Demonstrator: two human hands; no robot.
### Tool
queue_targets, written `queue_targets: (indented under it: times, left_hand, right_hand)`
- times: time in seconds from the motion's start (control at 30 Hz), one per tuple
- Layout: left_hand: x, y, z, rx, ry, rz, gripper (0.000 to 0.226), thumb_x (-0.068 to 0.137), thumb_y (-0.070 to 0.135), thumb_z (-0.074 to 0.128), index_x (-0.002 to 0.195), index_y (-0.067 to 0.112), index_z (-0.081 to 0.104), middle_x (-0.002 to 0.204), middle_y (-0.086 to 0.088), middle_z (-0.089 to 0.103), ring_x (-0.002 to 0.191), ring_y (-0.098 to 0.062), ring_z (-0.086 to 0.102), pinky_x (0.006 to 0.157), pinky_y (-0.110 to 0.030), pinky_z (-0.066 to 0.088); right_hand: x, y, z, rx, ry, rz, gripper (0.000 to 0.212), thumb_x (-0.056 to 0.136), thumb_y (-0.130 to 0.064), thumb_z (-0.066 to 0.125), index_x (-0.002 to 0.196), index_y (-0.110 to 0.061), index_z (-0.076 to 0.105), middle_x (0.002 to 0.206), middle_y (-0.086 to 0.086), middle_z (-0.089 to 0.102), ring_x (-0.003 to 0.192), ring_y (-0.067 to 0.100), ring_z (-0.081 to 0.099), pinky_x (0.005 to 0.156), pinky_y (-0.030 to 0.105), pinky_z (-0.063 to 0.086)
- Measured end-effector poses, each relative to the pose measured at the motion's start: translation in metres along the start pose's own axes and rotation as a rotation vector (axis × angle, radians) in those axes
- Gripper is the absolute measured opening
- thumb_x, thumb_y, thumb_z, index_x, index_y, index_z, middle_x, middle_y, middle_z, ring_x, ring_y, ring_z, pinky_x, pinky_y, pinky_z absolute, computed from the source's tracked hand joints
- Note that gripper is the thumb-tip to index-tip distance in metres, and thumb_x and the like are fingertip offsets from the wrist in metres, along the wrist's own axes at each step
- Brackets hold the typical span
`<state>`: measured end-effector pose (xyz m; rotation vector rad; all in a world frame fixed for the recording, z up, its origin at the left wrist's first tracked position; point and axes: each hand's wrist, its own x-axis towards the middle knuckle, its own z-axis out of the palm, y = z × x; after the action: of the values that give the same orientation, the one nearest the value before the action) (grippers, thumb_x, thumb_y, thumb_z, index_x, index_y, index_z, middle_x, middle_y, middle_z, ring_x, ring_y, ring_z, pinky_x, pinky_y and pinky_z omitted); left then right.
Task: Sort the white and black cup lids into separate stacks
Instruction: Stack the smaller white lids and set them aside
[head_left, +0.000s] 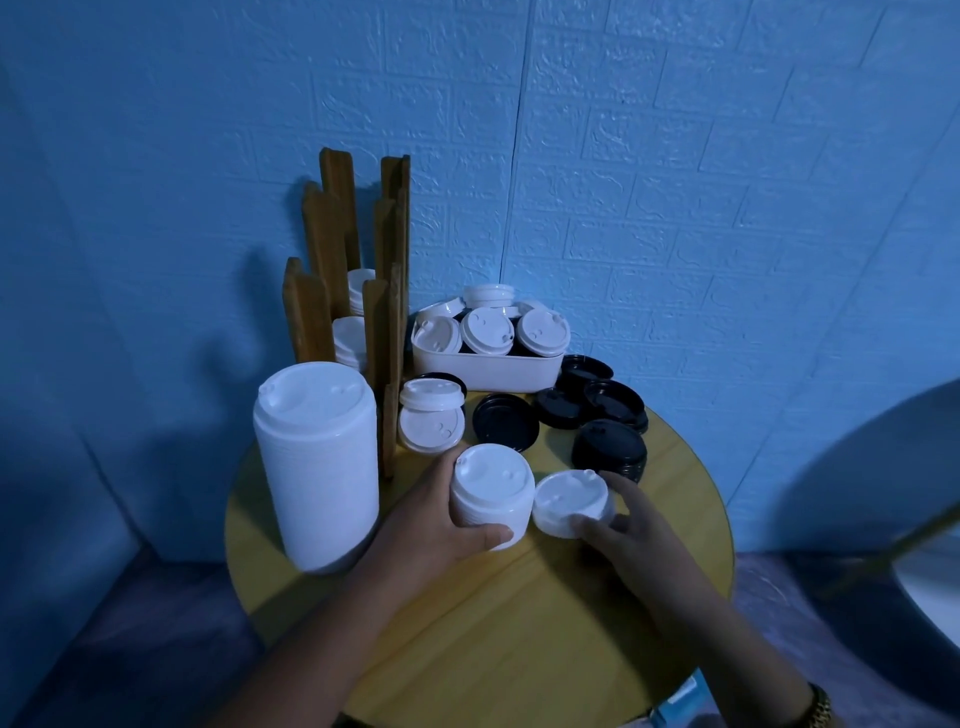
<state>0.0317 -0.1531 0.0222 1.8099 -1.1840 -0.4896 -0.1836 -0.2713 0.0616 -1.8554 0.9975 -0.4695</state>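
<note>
My left hand (439, 530) grips a short, upright white stack (491, 501) at the middle of the table (519, 623), thumb curled across its near side. My right hand (628, 527) pinches one white lid (569, 501), tilted, just right of the stack (rims seem to touch). The stack's top lies left of and above this lid. Black lids (610, 441) sit farther back.

Both bare forearms are stretched forward. The left hand (441, 525) is curled round a short stack of white lids (491, 493), with the thumb laid across its near side. A tilted white lid (569, 499) is pinched by the right hand (631, 525), thumb at the near rim, fingers at the far rim.
</note>
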Motion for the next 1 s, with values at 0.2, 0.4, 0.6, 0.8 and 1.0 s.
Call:
queue_targets:
  times: [0.2,0.4,0.6,0.8,1.0]
  left_hand:
    - [0.001,-0.002,0.000,0.023,-0.002,0.006,0.089,0.072,0.051,0.087,0.137,0.059,0.026,0.133,0.036,0.043,0.127,0.002,0.043,0.103,-0.026,0.040]
    - [0.002,-0.004,0.001,0.036,-0.006,0.005,0.089,0.073,0.050,0.087,0.135,0.060,0.023,0.128,0.041,0.039,0.126,0.003,0.042,0.101,-0.024,0.038]
    - [0.003,-0.003,0.001,0.040,-0.006,0.014,0.086,0.074,0.049,0.087,0.132,0.060,0.026,0.125,0.046,0.037,0.119,0.012,0.042,0.100,-0.021,0.037]
    - [0.002,-0.003,0.001,0.022,-0.005,0.016,0.089,0.073,0.047,0.088,0.137,0.057,0.026,0.131,0.036,0.042,0.128,0.003,0.042,0.103,-0.024,0.039]
    - [0.002,-0.004,0.000,0.026,-0.004,0.014,0.090,0.073,0.050,0.087,0.138,0.057,0.025,0.137,0.028,0.044,0.130,-0.001,0.043,0.105,-0.027,0.041]
  right_hand:
    - [0.010,0.005,-0.003,-0.488,-0.053,0.019,0.087,0.081,-0.063,0.067,0.148,-0.026,0.028,0.139,0.002,0.056,0.116,0.019,0.059,0.087,0.030,0.051]
    - [0.017,0.000,-0.002,-0.724,-0.053,-0.091,0.100,0.076,-0.071,0.066,0.154,-0.029,0.018,0.154,0.002,0.027,0.138,0.023,0.034,0.103,0.039,0.045]
    - [0.025,-0.005,0.004,-0.687,0.053,-0.157,0.093,0.077,-0.072,0.063,0.152,-0.031,0.026,0.149,0.001,0.036,0.131,0.021,0.040,0.097,0.035,0.046]
    - [0.020,-0.007,0.010,-0.789,0.024,-0.043,0.116,0.059,-0.100,0.024,0.150,-0.028,0.023,0.147,0.010,0.027,0.137,0.031,0.032,0.098,0.044,0.045]
    - [0.023,0.000,0.004,-0.784,-0.129,-0.198,0.091,0.084,-0.066,0.062,0.155,-0.037,0.013,0.158,-0.001,0.025,0.143,0.022,0.026,0.108,0.040,0.041]
